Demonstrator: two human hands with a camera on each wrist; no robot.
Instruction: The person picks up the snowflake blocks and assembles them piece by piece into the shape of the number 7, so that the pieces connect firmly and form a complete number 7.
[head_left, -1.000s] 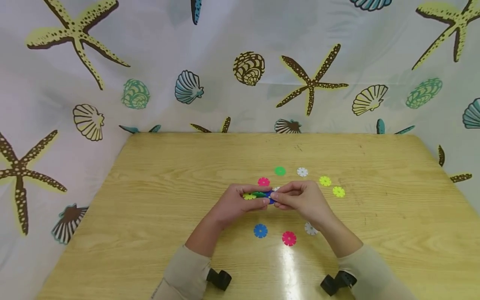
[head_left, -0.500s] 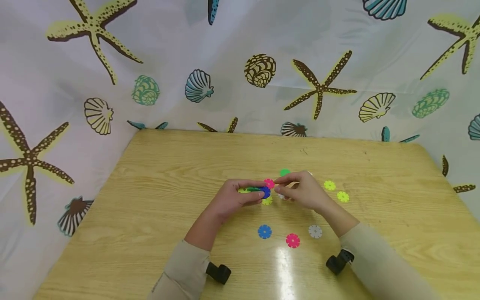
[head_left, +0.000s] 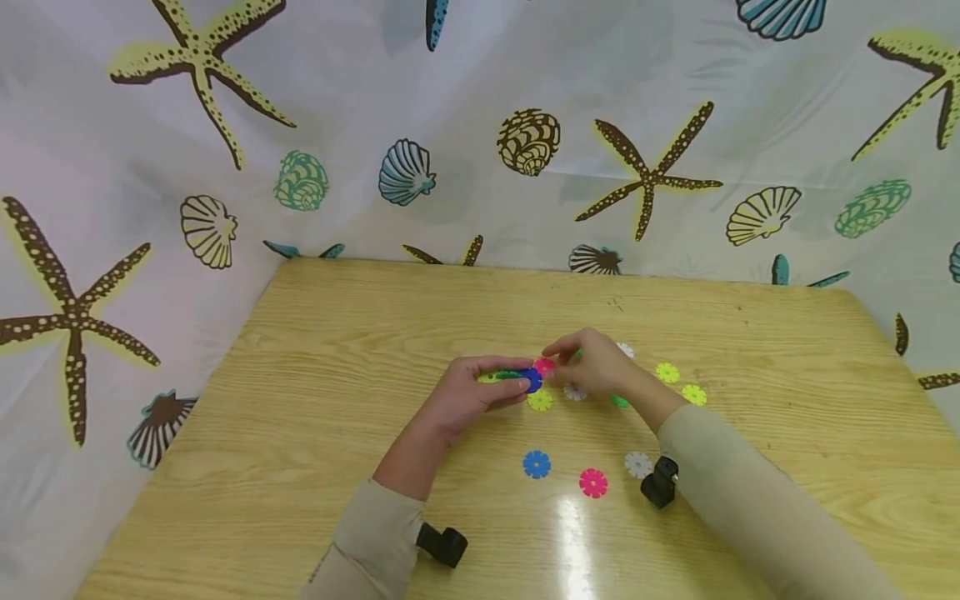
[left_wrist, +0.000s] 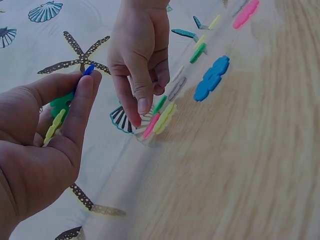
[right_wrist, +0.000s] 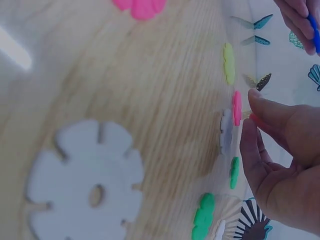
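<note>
My left hand pinches a short chain of notched plastic discs above the table: a dark blue disc at the fingertips, then a green disc and a yellow disc nearer the palm. Over to its right, my right hand hangs with fingers pointing down near a pink disc. In the right wrist view its thumb and fingers stand apart, close to that pink disc; whether they touch it cannot be told. Beside it lie a yellow disc and a white disc.
Loose discs lie around on the wooden table: a light blue disc, another pink disc, a white disc, and two yellow discs, one at right. A patterned curtain borders the table behind and at the sides.
My right hand has let go of the dark blue disc and moved beyond it toward the pink disc. The left hand keeps its hold on the chain. The head view has shifted slightly.
</note>
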